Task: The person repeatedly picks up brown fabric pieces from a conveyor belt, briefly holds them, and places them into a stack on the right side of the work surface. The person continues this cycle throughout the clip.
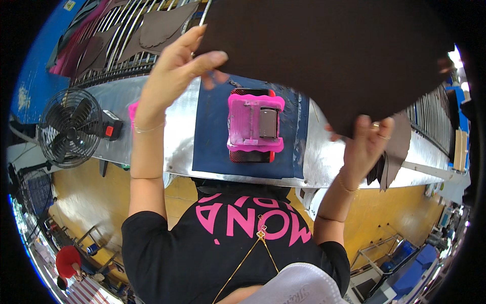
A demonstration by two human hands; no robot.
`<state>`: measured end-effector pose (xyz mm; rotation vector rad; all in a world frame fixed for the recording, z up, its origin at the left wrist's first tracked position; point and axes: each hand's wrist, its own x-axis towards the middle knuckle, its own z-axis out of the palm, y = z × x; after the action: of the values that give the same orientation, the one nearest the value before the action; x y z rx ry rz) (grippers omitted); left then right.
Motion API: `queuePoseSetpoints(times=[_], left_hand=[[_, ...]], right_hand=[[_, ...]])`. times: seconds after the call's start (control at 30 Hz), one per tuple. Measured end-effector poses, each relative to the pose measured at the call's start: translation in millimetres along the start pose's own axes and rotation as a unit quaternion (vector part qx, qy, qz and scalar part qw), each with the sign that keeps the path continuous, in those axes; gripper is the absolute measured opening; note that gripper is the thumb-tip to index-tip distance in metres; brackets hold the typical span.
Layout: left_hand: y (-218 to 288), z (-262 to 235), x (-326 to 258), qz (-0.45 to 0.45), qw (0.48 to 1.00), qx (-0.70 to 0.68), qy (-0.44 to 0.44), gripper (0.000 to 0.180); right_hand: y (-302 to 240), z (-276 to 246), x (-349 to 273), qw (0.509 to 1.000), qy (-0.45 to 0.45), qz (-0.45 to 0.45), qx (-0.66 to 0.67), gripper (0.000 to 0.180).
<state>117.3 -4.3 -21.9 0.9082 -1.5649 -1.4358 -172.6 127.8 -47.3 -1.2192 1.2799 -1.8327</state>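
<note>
A large dark brown sheet of cloth or similar flexible material (324, 45) is held up over the far side of the table. Its left corner is pinched between the thumb and fingers of my left hand (177, 71). My right hand (365, 144) grips the lower edge, with its fingers partly behind the sheet. Below the sheet, a blue mat (212, 147) lies on the metal table. On the mat stands a bright pink scalloped holder (244, 121) with a small grey roll-like part, over a red and black base. Whatever lies behind the sheet is hidden.
A black fan (71, 127) stands at the table's left end. Racks of metal bars (114, 48) at the far left carry brown cut pieces (164, 25). More brown pieces (397, 147) hang over the table edge at the right. A person in red (68, 261) is at the lower left.
</note>
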Motion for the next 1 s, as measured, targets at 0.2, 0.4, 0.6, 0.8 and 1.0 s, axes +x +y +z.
queuePoseSetpoints(times=[0.2, 0.4, 0.6, 0.8, 1.0], left_hand=[[30.9, -65.9, -48.2, 0.034, 0.987, 0.091, 0.131, 0.016], [23.1, -88.0, -77.0, 0.035, 0.972, 0.168, 0.163, 0.016], [4.6, -68.6, -74.6, -0.063, 0.97, 0.232, 0.045, 0.007], [-15.4, -17.7, -41.8, -0.029, 0.943, 0.318, -0.091, 0.009], [-22.6, 22.0, -18.0, 0.121, 0.897, 0.396, -0.155, 0.011]], right_hand=[[22.5, 57.1, 1.8, 0.966, -0.22, 0.007, -0.138, 0.016], [39.2, 65.7, -0.7, 0.921, -0.284, -0.114, -0.24, 0.013], [40.0, 26.5, -1.1, 0.88, -0.282, -0.199, -0.325, 0.015], [46.5, -36.1, -15.7, 0.87, -0.232, -0.145, -0.411, 0.016], [40.6, -79.0, -39.8, 0.894, -0.133, -0.023, -0.426, 0.01]])
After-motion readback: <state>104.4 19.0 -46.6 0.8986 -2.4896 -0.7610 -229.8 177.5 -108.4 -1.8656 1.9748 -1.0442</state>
